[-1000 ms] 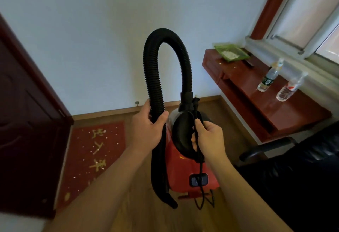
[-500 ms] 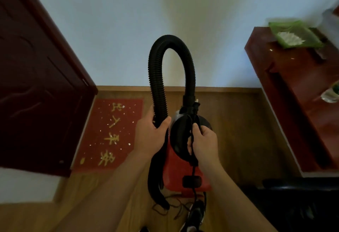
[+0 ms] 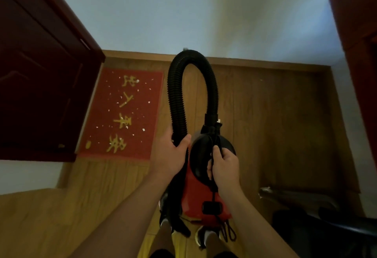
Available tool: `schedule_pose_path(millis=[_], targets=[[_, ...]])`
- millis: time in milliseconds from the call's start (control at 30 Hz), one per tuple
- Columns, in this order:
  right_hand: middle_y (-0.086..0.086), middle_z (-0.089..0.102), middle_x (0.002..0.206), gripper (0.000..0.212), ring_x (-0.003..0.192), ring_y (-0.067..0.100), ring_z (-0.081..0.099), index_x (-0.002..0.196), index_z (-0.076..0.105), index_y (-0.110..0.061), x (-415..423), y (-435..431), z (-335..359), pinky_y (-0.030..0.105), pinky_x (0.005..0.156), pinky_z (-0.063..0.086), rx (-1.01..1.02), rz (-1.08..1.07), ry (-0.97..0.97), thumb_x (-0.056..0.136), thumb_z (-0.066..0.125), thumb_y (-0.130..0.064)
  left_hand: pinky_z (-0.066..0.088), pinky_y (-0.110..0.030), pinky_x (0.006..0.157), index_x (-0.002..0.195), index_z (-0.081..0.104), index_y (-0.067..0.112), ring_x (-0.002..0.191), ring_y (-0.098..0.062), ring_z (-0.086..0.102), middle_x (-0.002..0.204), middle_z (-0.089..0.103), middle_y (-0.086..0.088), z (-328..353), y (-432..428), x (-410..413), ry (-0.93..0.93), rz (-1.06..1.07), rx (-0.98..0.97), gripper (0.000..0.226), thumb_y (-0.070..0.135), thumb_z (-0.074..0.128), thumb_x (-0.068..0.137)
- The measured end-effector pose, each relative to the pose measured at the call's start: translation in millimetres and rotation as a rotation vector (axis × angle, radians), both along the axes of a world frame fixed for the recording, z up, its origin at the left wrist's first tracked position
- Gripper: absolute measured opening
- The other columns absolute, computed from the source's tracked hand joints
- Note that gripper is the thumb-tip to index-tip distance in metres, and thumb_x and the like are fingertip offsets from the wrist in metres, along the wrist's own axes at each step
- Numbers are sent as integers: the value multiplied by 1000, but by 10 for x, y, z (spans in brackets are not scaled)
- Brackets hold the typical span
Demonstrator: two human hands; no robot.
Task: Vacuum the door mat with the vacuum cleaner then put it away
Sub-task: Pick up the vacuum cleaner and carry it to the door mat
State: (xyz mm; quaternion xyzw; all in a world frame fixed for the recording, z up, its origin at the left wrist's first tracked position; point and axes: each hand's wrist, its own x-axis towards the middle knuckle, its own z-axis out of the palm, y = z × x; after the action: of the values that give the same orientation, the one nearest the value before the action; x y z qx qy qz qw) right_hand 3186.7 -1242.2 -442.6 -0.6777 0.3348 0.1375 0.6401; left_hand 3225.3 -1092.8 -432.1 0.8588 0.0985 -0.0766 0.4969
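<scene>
I hold a red vacuum cleaner in the air in front of me. Its black ribbed hose arches up in a loop above it. My left hand grips the hose's left leg. My right hand grips the black handle and cord on the round black top. The hose nozzle hangs down by my feet. A red door mat with yellow characters lies on the wooden floor to the left, scattered with small white scraps.
A dark red door stands open at the left, beside the mat. A red-brown desk edge is at the right. A black chair sits at lower right. The cord's loops dangle under the vacuum.
My view has tilted downward and turned left, so the desk and bottles have slid out at the right. The mat and floor now lie nearer. Both hands keep the same grips.
</scene>
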Motion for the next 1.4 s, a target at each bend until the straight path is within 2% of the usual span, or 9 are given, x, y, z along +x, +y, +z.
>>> schedule_pose_path(millis=[100,400,600,700,833,933,1100,1267,1400], targets=[[11,53,58,44,40,17,44,90,54,11,86,39,-537,29,40,39,-13,-4,41,107,44,-28,46,-8,63,118,58,39,81,7,64,94,68,21,-514,37,85,46,-10,-21,22,33,64,98],[8,51,55,36,39,15,44,80,55,-4,301,64,-2064,26,40,38,-31,-67,101,107,44,-26,41,-2,65,123,62,23,77,13,61,92,66,22,-2099,53,228,151,-60,-87,24,24,65,99],[9,53,58,37,41,14,46,77,53,-4,374,-14,-2965,30,45,39,-59,-66,115,107,45,-25,45,-7,71,117,62,34,88,8,64,94,68,28,-3026,3,230,223,-53,-123,20,28,65,98],[10,54,58,36,42,15,47,80,55,-2,384,-44,-3345,30,45,39,-65,-71,115,106,46,-25,47,-9,71,110,62,34,86,4,65,92,67,30,-3415,-27,240,247,-44,-128,14,28,64,98],[10,54,57,35,41,15,46,82,56,-2,404,-91,-3746,29,42,39,-73,-79,123,106,46,-24,48,-18,69,109,63,29,80,0,66,84,66,23,-3823,-63,230,265,-38,-119,11,30,64,98],[11,54,57,34,39,15,45,84,56,-1,420,-131,-3998,28,40,38,-57,-93,127,106,46,-24,47,-14,70,112,63,23,81,2,64,85,66,19,-4018,-82,283,245,-46,-108,15,27,65,98],[10,53,58,32,41,15,46,84,56,-4,428,-127,-4352,28,40,38,-9,-123,134,106,45,-24,46,-10,66,107,62,30,80,1,65,87,68,16,-4296,-81,395,232,-60,-72,10,28,65,98],[9,52,57,33,42,16,45,82,54,-5,428,-131,-4608,29,42,37,18,-144,139,107,45,-24,50,-13,79,121,61,32,94,7,64,102,69,20,-4556,-61,413,252,-88,-39,22,29,64,99],[8,53,58,31,43,16,46,86,56,-3,414,-118,-4753,29,42,37,34,-149,143,106,46,-24,49,-8,78,123,61,30,95,10,63,103,68,22,-4668,-66,388,258,-91,-13,25,27,64,99]])
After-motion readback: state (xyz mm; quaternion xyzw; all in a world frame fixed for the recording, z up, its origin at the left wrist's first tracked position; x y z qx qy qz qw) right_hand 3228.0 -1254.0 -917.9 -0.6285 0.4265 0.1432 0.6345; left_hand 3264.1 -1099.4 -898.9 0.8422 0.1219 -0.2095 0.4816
